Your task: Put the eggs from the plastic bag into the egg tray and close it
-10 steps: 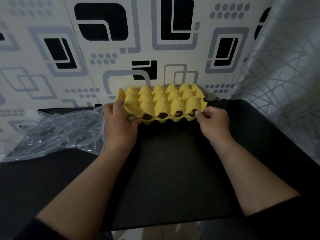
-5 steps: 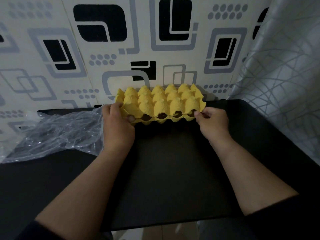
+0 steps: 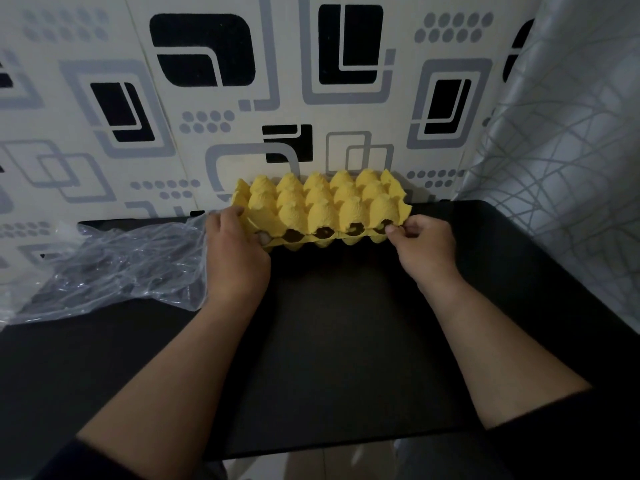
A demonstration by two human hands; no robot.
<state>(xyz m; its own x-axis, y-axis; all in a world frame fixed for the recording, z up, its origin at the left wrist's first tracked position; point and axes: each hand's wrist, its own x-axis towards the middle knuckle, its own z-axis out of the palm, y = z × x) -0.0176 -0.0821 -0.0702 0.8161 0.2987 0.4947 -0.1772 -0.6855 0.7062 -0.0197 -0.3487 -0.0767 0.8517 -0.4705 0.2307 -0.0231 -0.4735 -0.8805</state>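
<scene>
A yellow egg tray (image 3: 322, 206) sits at the back of the black table, its bumpy lid lowered over the base. Dark gaps show along the front seam, where the eggs inside cannot be made out. My left hand (image 3: 235, 258) grips the tray's left front corner, fingers curled over the lid edge. At the right front corner my right hand (image 3: 420, 245) pinches the lid and base together. The clear plastic bag (image 3: 114, 271) lies crumpled and flat to the left, touching my left hand.
The black table (image 3: 339, 341) spreads toward me and ends at a near edge. A patterned wall (image 3: 311, 98) stands right behind the tray. A grey patterned curtain (image 3: 571, 168) hangs at the right side.
Both hands stay on the tray's front corners. The lid has barely moved; the view shifted slightly.
</scene>
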